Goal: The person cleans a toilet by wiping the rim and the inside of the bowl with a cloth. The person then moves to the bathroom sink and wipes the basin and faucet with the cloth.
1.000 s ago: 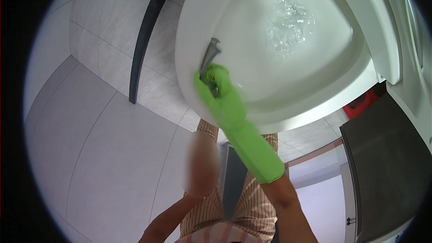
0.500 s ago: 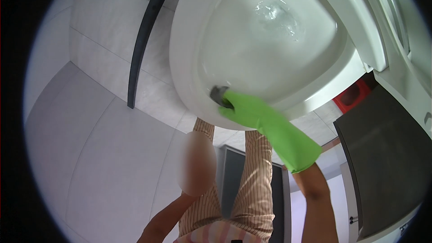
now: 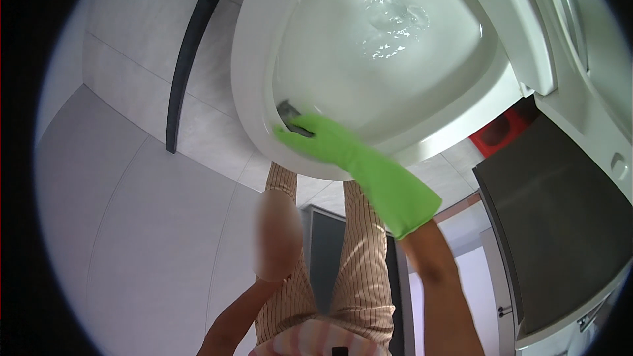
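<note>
My right hand [image 3: 324, 140] wears a long green rubber glove. Its fingers are closed on a dark grey scrubbing pad [image 3: 289, 113], pressed against the inner wall of a white toilet bowl [image 3: 249, 86] just below the near left rim. The glove partly covers the pad. Rippled water [image 3: 395, 23] glistens at the bottom of the bowl. My left hand [image 3: 277, 237] is held above my striped trousers, in front of the toilet; a blurred patch covers it, so its fingers cannot be made out.
The toilet's raised seat [image 3: 517, 16] is at the upper right. A dark-topped cabinet [image 3: 567, 204] stands to the right, with a red container [image 3: 496, 133] between it and the toilet. A black curved strip [image 3: 191, 53] crosses the grey tiles on the left.
My right hand has slid the pad left and farther up along the bowl's inner edge. The water's ripples have changed shape, and the whole view has shifted slightly. My left hand stays about where it was.
</note>
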Tool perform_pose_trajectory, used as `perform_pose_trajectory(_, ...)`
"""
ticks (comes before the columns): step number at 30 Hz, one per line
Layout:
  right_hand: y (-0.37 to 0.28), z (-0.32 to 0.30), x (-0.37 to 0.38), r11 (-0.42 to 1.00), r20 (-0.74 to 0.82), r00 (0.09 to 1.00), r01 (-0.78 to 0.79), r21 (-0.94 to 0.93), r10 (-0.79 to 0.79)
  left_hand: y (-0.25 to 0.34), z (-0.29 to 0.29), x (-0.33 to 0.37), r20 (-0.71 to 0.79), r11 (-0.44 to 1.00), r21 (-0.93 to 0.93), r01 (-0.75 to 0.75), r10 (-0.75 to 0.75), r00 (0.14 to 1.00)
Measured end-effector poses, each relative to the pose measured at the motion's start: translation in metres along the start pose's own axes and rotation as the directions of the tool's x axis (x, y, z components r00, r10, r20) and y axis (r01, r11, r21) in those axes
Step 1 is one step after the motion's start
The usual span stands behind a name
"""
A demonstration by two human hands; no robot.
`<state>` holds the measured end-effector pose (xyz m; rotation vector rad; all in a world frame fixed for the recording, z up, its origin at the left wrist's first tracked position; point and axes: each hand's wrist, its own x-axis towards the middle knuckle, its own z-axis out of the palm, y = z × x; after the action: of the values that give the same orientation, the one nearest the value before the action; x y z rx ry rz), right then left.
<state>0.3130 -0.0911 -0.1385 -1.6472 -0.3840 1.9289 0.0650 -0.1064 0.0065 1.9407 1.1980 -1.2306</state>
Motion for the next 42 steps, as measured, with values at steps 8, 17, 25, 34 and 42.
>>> perform_pose_trajectory(8,0.046,-0.117,-0.046,0.703,-0.014,0.960,-0.215,-0.678,0.280,0.003,0.008,0.004,0.072,0.983,-0.043,0.178,-0.175,0.982)
perform_pose_trajectory(17,-0.006,-0.132,-0.046,0.615,-0.111,0.940,-0.298,-0.730,0.323,0.000,0.019,0.005,0.107,0.963,-0.078,0.258,-0.249,0.963)
perform_pose_trajectory(25,-0.039,-0.003,0.010,0.933,0.026,0.933,-0.357,-0.036,0.358,-0.008,0.028,-0.001,0.042,0.971,-0.113,0.211,-0.207,0.977)
perform_pose_trajectory(34,-0.006,-0.021,-0.006,0.914,0.001,0.945,-0.316,-0.253,0.327,-0.011,0.004,0.004,0.089,0.965,-0.097,0.245,-0.237,0.967)
perform_pose_trajectory(42,-0.017,-0.145,-0.024,0.502,-0.092,0.939,-0.258,-0.825,0.332,-0.011,-0.005,0.008,0.071,0.973,-0.063,0.224,-0.220,0.973)
